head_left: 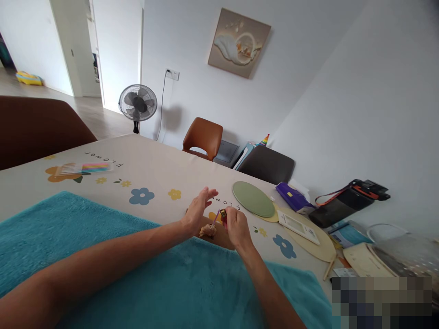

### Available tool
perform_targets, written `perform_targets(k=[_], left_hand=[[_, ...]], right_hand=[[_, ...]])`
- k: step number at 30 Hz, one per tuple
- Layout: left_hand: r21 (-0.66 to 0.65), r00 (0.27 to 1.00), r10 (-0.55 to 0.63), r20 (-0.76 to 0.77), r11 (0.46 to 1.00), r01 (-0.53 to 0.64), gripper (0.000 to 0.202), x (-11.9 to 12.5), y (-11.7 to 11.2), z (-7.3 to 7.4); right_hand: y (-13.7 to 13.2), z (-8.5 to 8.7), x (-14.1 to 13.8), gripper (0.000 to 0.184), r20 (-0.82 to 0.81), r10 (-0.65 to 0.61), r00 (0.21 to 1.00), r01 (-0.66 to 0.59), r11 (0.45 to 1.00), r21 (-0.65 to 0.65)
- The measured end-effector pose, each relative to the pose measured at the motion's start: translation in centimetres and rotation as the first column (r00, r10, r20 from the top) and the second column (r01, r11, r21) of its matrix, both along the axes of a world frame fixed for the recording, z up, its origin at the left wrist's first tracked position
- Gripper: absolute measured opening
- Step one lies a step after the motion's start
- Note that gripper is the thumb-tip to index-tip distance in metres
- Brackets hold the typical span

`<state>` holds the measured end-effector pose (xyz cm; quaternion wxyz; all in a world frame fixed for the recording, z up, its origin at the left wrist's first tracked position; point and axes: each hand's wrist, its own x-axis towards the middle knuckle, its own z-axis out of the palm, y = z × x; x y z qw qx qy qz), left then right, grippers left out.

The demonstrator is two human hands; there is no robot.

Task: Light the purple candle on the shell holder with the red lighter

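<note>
A blue blanket [137,278] covers the near side of the table. Directly beyond its edge is a brown board [221,240], with a tan lump [207,230] on it. The lump lies between the two hands, at the near middle of the table.

The right hand [237,225] is on the right of the lump. Its fingers are curled closed around a small dark block [223,213], which looks like a lighter. The left hand [196,213] is on the left, raised, fingers extended and slightly spread; no object is visible in it.

Handling: hold the block steady near the top of the purple stick [216,216] without knocking it. Keep the left palm upright as a screen, fingertips clear of the stick. Keep the blanket away from the block. No flame can be made out.

Appearance: the lump is knobbly and irregular, with a light brown surface. The stick is thin, tilted with its top to the right, and resembles a candle; whether its foot is inserted in the lump cannot be confirmed.

Farther left lies a pack of coloured sticks [87,169]; farther right, a green mat [254,199]. A fan [138,103] stands beyond the table's far left side.
</note>
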<state>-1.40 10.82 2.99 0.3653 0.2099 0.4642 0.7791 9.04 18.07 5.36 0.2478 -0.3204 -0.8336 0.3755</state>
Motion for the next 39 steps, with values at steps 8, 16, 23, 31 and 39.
perform_targets(k=[8, 16, 23, 31, 39], left_hand=[[0.033, 1.000, 0.017, 0.000, 0.999, -0.017, 0.048, 0.1, 0.0, 0.2], [0.006, 1.000, 0.009, 0.001, 1.000, -0.009, 0.049, 0.1, -0.1, 0.3], [-0.004, 1.000, 0.003, 0.001, 1.000, -0.003, 0.051, -0.1, 0.0, 0.0], [-0.005, 1.000, 0.004, -0.005, 1.000, -0.004, 0.050, 0.0, 0.0, 0.2], [0.005, 1.000, 0.009, -0.006, 1.000, -0.009, 0.049, 0.1, -0.3, 0.7]], right_hand=[[0.0, 0.6, 0.1, 0.039, -0.029, -0.032, 0.999, 0.032, 0.999, 0.014], [-0.2, 1.3, 0.2, 0.043, -0.061, -0.044, 0.997, 0.037, 0.994, -0.107], [-0.1, 0.7, 0.3, 0.034, -0.011, 0.008, 1.000, -0.008, 1.000, -0.009], [0.0, 0.3, 0.3, 0.036, 0.021, 0.030, 0.999, -0.031, 0.996, 0.087], [0.1, 1.4, 0.5, 0.044, 0.003, -0.054, 0.999, 0.054, 0.999, -0.004]])
